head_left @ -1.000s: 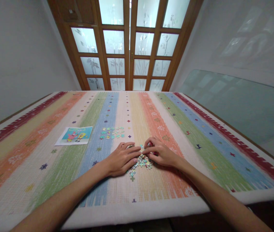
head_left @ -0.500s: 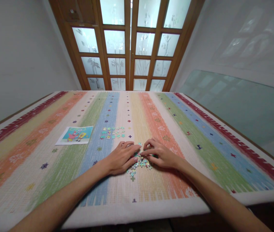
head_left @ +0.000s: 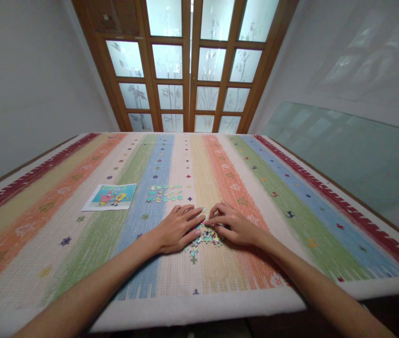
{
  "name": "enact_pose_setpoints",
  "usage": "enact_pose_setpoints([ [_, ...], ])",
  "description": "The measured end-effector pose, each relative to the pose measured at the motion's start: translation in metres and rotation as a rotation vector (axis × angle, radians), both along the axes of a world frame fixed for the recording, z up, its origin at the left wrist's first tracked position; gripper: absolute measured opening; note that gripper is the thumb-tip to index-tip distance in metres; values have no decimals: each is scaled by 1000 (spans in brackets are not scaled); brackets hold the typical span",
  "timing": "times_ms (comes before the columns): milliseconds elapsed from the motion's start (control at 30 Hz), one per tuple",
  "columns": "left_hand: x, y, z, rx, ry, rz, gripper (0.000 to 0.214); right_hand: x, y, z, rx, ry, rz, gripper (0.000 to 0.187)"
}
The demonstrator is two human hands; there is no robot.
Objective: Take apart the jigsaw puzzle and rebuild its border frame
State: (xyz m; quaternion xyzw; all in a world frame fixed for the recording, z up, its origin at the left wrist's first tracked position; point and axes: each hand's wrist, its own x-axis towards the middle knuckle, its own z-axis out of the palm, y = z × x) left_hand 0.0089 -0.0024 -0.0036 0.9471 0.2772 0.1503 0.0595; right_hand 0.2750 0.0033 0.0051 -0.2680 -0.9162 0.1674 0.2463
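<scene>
A small heap of jigsaw puzzle pieces (head_left: 207,238) lies near the front middle of the table, mostly teal and yellow. My left hand (head_left: 180,230) rests at the heap's left side, palm down, fingers stretched over the pieces and slightly apart. From the right, my right hand (head_left: 233,224) reaches in with curled fingers drawn together at the heap's upper edge; what sits between its fingertips is too small to make out. The fingertips of both hands nearly meet. Beyond my left hand, several more puzzle pieces (head_left: 164,193) are laid out in short rows.
A printed cartoon picture (head_left: 110,197) lies flat left of the rows. A striped, patterned tablecloth (head_left: 143,277) covers the table and hangs over its front edge. Wooden doors with frosted panes (head_left: 167,61) stand behind, and a pale green glass panel (head_left: 347,155) leans at the right wall.
Both hands stay over the heap, with only slight finger shifts. The rows of pieces and the picture are where they were.
</scene>
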Motion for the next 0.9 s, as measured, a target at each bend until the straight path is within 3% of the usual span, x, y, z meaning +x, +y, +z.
enact_pose_setpoints([
  [300,-11,-4,12,125,24,69,40,1,0,1,-17,-34,-12,28],
  [733,-71,-25,-9,291,39,425,41,1,-1,4,-56,-26,-12,25],
  [900,-74,-27,-7,303,12,481,39,2,-1,3,-47,-18,-25,22],
])
